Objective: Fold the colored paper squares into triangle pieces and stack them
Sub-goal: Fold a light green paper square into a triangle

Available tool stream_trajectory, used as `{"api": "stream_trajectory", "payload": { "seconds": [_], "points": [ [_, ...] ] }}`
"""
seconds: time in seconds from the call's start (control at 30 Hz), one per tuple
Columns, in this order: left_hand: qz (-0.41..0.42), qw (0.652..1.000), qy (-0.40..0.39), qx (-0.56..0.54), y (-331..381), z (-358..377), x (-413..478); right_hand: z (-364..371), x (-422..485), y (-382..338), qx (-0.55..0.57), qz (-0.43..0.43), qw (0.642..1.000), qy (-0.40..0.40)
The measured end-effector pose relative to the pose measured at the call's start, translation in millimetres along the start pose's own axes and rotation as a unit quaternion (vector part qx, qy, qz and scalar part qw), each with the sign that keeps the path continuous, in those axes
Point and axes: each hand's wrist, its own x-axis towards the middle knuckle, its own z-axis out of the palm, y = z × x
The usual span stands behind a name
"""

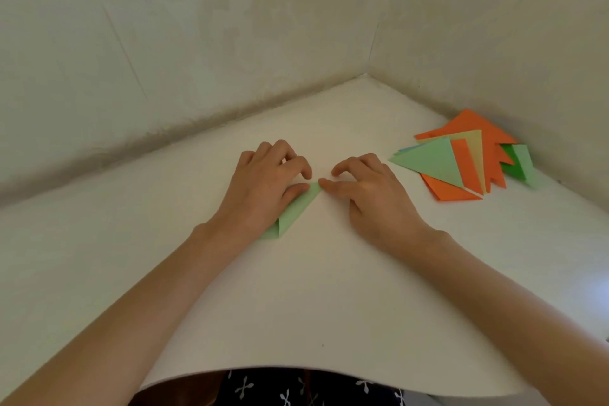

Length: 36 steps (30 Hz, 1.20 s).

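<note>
Green paper [298, 209]: folded, centre of table [296, 290]. Left hand [263, 188] presses it flat, grips nothing. Right hand [372, 198], fingers loosely bent, touches far tip. Sheet thin, light, limp, likely slides; pin beside crease, lift by edge. Stack [461, 161] far right.

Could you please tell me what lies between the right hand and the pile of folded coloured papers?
Nothing: in the head view, only bare white table separates the right hand from the pile of folded papers.
</note>
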Motion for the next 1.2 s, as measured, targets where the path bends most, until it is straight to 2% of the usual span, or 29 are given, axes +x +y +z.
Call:
{"api": "stream_trajectory", "payload": {
  "seconds": [0.13, 0.33, 0.43, 0.6, 0.7, 0.8, 1.07, 1.2],
  "points": [
    [0.105, 0.993, -0.045, 0.022, -2.6, 1.8, 0.6, 1.9, 0.1, 2.0, 0.055, 0.029, 0.998, -0.01],
    [0.137, 0.986, -0.077, 0.061, -3.1, -0.7, -2.3, -0.7, 0.5, -0.4, 0.083, 0.053, 0.995, -0.03],
    [0.161, 0.982, -0.067, 0.07, -6.6, -2.1, -3.6, -1.6, -0.1, 0.0, 0.095, 0.068, 0.992, -0.043],
    [0.141, 0.983, -0.101, 0.051, -2.4, -11.5, -1.6, -4.4, 1.1, -0.6, 0.105, 0.082, 0.989, -0.056],
    [0.176, 0.979, -0.086, 0.053, -4.4, -10.5, 1.4, -2.7, 0.6, -0.7, 0.092, 0.068, 0.992, -0.046],
    [0.177, 0.979, -0.078, 0.06, -8.2, -11.4, -3.3, -0.4, -0.5, -0.5, 0.068, 0.042, 0.996, -0.025],
    [0.124, 0.986, -0.058, 0.097, -7.0, -3.2, -22.1, 1.1, -1.5, -1.6, -0.003, 0.009, 1.0, 0.015],
    [0.105, 0.987, -0.089, 0.079, -4.8, -9.6, -20.6, 1.5, -2.9, -0.7, 0.003, 0.002, 1.0, 0.006]
  ]
}}
